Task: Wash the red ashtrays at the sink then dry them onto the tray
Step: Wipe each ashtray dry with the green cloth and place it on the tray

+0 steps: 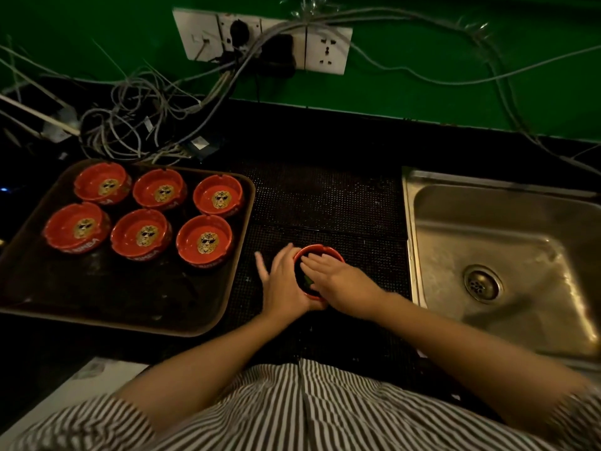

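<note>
The red ashtray (320,252) in work sat on the dark dotted mat (325,196), between the tray (130,317) and the sink (487,242), touching neither. It was a round, thick-walled bowl with a notched rim; only the far rim and a strip of the near wall were visible. Its interior was dark, with a small green item (307,281) inside, too covered to identify.

The left hand (283,283) cupped the ashtray's left wall, palm against the side, thumb curled around the near edge, and fingers partly spread, with the little finger apart from the others. This was a holding grip on the ashtray. The right hand (338,281) lay flat over the opening, fingers extended across the bowl and pressed down inside it. Whether those fingers pinched the green item could not be determined.

Six further ashtrays (205,239) stood upright on the brown tray in two rows of three, near each other but not stacked. Each showed a glossy red interior, a gold lion face wearing dark glasses on the floor, notches in the rim, and white lettering on the outer wall. The near half of the tray carried no ashtrays.

The steel sink lay to the right, with its drain (483,283) exposed.
</note>
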`<state>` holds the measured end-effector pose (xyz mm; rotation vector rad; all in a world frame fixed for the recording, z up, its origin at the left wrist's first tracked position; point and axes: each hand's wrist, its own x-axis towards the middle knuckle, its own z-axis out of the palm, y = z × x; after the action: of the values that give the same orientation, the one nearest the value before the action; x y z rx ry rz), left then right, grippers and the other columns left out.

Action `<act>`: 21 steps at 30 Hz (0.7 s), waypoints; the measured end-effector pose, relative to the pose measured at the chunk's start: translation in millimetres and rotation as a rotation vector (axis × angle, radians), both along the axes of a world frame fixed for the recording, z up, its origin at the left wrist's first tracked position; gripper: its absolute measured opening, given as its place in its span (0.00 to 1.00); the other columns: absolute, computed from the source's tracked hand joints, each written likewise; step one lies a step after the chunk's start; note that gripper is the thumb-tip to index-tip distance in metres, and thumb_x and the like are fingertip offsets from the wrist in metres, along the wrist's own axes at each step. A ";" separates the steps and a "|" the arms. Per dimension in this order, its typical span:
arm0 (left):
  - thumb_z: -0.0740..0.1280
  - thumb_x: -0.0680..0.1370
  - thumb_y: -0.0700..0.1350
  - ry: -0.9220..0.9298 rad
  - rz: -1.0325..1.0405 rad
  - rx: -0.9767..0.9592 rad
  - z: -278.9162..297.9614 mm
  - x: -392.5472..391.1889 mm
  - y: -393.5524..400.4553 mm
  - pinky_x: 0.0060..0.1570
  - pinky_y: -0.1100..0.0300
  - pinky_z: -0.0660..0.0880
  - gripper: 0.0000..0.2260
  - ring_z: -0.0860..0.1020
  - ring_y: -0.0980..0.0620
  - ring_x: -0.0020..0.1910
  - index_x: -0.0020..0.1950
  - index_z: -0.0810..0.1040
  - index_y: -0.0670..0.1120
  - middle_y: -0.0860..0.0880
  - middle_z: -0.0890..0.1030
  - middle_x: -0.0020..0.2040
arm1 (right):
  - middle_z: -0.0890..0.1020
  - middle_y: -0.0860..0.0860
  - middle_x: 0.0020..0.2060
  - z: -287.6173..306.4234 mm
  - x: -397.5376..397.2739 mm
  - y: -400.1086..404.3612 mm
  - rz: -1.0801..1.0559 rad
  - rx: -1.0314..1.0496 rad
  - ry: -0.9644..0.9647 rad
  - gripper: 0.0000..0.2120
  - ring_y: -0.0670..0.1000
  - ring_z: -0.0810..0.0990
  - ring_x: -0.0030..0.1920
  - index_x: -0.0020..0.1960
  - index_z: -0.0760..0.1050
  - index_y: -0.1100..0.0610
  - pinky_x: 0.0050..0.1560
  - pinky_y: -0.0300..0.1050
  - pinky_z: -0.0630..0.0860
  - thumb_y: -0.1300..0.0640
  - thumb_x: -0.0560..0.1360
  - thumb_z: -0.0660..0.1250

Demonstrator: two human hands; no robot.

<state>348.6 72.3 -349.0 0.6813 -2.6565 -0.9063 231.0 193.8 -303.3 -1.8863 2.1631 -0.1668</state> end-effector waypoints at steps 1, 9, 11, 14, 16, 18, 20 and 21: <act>0.69 0.54 0.71 -0.008 -0.108 0.014 2.8 -2.2 -12.1 0.74 0.42 0.32 0.53 0.63 0.50 0.75 0.72 0.66 0.43 0.45 0.70 0.71 | 0.62 0.55 0.75 4.1 -9.1 -0.1 0.076 0.030 -0.003 0.24 0.52 0.57 0.76 0.76 0.61 0.61 0.75 0.43 0.45 0.55 0.82 0.58; 0.77 0.59 0.64 -0.073 -0.270 -0.015 7.0 -3.5 -26.0 0.73 0.42 0.29 0.55 0.44 0.55 0.79 0.78 0.57 0.44 0.48 0.61 0.78 | 0.74 0.59 0.67 -18.0 13.2 -0.3 -0.149 -0.130 0.068 0.22 0.56 0.72 0.69 0.69 0.72 0.64 0.71 0.51 0.61 0.58 0.77 0.64; 0.73 0.69 0.56 -0.044 -0.021 -0.027 -0.7 4.3 3.3 0.73 0.43 0.30 0.44 0.44 0.52 0.79 0.78 0.56 0.42 0.46 0.60 0.78 | 0.76 0.59 0.66 -24.5 38.2 -6.8 -0.364 -0.148 0.077 0.21 0.57 0.73 0.68 0.68 0.73 0.64 0.70 0.51 0.63 0.56 0.78 0.59; 0.65 0.79 0.42 -0.023 0.264 -0.031 -9.0 1.5 31.6 0.74 0.39 0.34 0.26 0.45 0.58 0.78 0.75 0.60 0.43 0.44 0.62 0.78 | 0.78 0.59 0.63 -24.2 55.4 -17.3 -0.540 -0.164 0.088 0.24 0.56 0.76 0.65 0.66 0.75 0.64 0.68 0.51 0.67 0.52 0.79 0.52; 0.64 0.79 0.41 0.007 0.307 -0.015 -9.4 -1.6 32.7 0.74 0.40 0.34 0.23 0.49 0.60 0.77 0.74 0.64 0.44 0.45 0.64 0.77 | 0.79 0.58 0.62 -23.6 51.9 -17.3 -0.525 -0.179 0.113 0.24 0.56 0.76 0.65 0.65 0.75 0.64 0.68 0.50 0.66 0.51 0.79 0.53; 0.69 0.74 0.46 0.024 0.255 -0.024 -10.1 -1.5 23.6 0.74 0.43 0.32 0.27 0.56 0.57 0.77 0.72 0.67 0.43 0.45 0.68 0.74 | 0.76 0.59 0.66 -23.5 39.9 -12.8 -0.382 -0.149 0.106 0.21 0.56 0.72 0.68 0.68 0.72 0.64 0.70 0.48 0.60 0.53 0.79 0.59; 0.75 0.64 0.58 0.020 0.100 -0.050 -7.4 -0.8 5.5 0.73 0.47 0.29 0.40 0.63 0.51 0.75 0.71 0.68 0.42 0.44 0.70 0.71 | 0.72 0.58 0.69 -17.3 19.9 -6.2 -0.175 -0.098 0.052 0.23 0.56 0.68 0.72 0.71 0.68 0.64 0.72 0.46 0.54 0.56 0.79 0.63; 0.77 0.59 0.62 0.010 -0.005 -0.045 -5.0 -1.6 -5.7 0.73 0.48 0.29 0.47 0.64 0.49 0.75 0.71 0.68 0.41 0.44 0.71 0.71 | 0.71 0.58 0.70 -12.5 7.7 -3.8 -0.077 -0.088 0.020 0.23 0.55 0.66 0.72 0.72 0.68 0.63 0.72 0.45 0.52 0.57 0.79 0.63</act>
<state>347.0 66.5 -354.0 0.6578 -2.6621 -0.8467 238.8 190.0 -315.7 -1.8587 2.2790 -0.2634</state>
